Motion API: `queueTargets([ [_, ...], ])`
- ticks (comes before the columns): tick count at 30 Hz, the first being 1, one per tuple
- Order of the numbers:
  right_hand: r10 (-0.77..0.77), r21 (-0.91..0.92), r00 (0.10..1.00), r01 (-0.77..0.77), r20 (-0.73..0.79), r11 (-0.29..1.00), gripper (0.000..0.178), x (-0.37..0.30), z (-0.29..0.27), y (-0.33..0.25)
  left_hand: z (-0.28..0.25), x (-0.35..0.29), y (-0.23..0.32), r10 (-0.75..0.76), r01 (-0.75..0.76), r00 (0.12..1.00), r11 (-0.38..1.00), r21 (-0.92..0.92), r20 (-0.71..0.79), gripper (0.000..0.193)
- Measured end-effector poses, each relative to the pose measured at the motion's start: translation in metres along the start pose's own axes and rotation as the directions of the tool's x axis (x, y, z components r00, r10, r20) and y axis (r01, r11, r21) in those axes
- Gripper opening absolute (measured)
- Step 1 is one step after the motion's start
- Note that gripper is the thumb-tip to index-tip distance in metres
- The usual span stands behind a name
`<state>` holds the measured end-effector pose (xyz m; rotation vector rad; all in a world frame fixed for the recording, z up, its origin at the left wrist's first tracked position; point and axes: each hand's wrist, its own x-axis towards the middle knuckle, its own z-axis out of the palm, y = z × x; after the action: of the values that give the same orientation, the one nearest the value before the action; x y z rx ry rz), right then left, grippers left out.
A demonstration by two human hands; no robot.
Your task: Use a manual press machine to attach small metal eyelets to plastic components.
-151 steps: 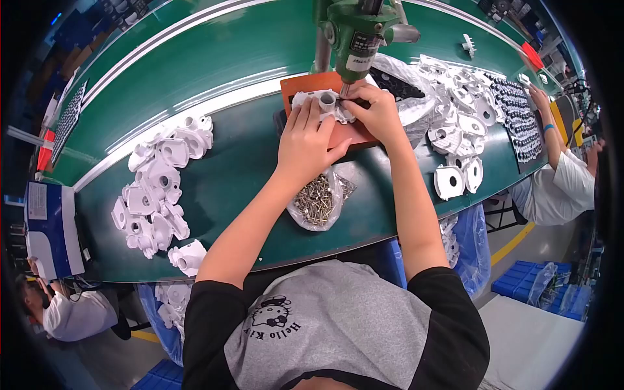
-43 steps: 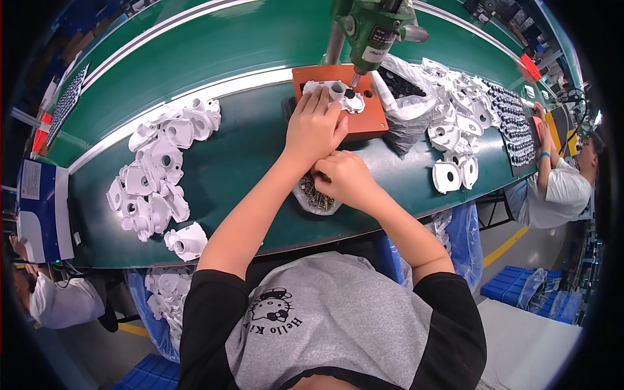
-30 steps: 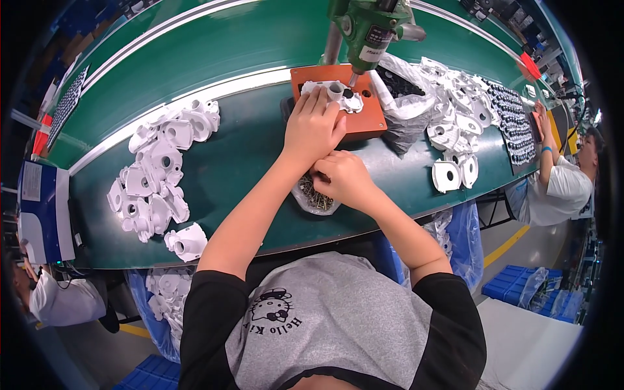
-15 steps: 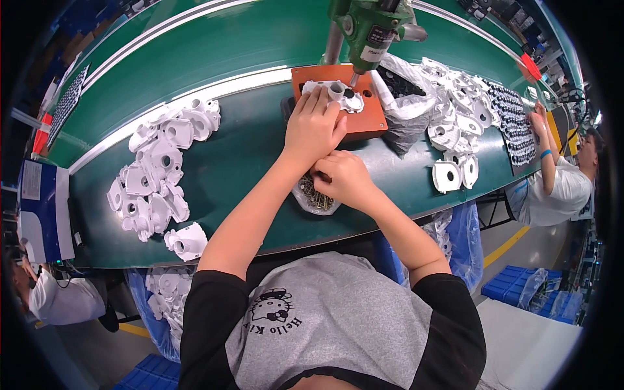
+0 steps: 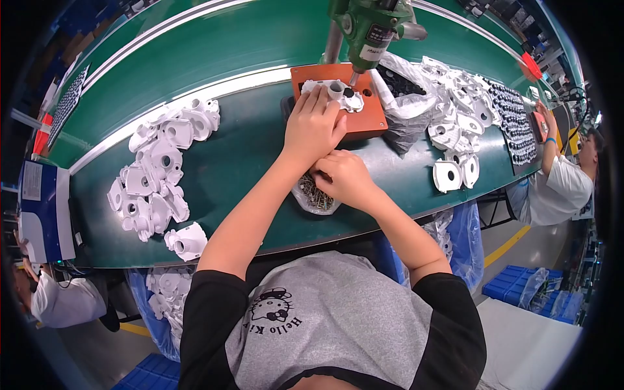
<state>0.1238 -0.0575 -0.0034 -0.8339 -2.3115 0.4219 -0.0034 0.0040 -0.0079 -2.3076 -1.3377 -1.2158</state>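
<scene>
Okay, left hand (image 5: 312, 130) lies over the left part of the white housing (image 5: 353, 102) on the orange block (image 5: 374, 120), fingers nearly straight and thumb out to the side, so it's a flat hold-down, not a wrapped grip. Right hand (image 5: 348, 175) is just below the left wrist, fingers curled down into the bag of screws (image 5: 317, 199); can't tell from where I stand whether it's pinching one. Green press (image 5: 370, 39) has its tip near the housing's black insert (image 5: 349, 93), black parts bag (image 5: 406, 107) sits right of the block, loose white housings (image 5: 156, 169) pile up far left.
</scene>
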Motion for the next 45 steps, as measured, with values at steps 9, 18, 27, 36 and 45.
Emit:
queueTargets([
  [9,0.352,0.488,0.904,-0.427,0.242,0.761,0.008,0.004,-0.038,0.008,-0.003,0.001,0.001,0.009,-0.009,1.000,1.000,-0.001,-0.001,0.028],
  [18,0.543,0.569,0.840,-0.460,0.029,0.681,0.013,0.037,-0.084,0.050,-0.004,0.002,0.002,0.002,-0.002,1.000,1.000,-0.007,0.002,0.026],
  [27,0.660,0.381,0.751,-0.617,0.024,0.688,0.028,0.071,-0.084,0.095,-0.004,0.002,0.001,0.015,-0.015,1.000,1.000,-0.019,-0.026,0.024],
  [36,0.541,0.277,0.841,-0.526,0.029,0.804,0.019,0.073,-0.074,0.111,-0.003,0.001,0.001,0.014,-0.015,0.999,1.000,-0.027,-0.031,0.024],
  [45,0.585,0.257,0.808,-0.581,0.067,0.772,0.020,0.075,-0.077,0.105,-0.003,0.002,0.001,0.013,-0.014,0.999,0.999,-0.029,-0.035,0.024],
])
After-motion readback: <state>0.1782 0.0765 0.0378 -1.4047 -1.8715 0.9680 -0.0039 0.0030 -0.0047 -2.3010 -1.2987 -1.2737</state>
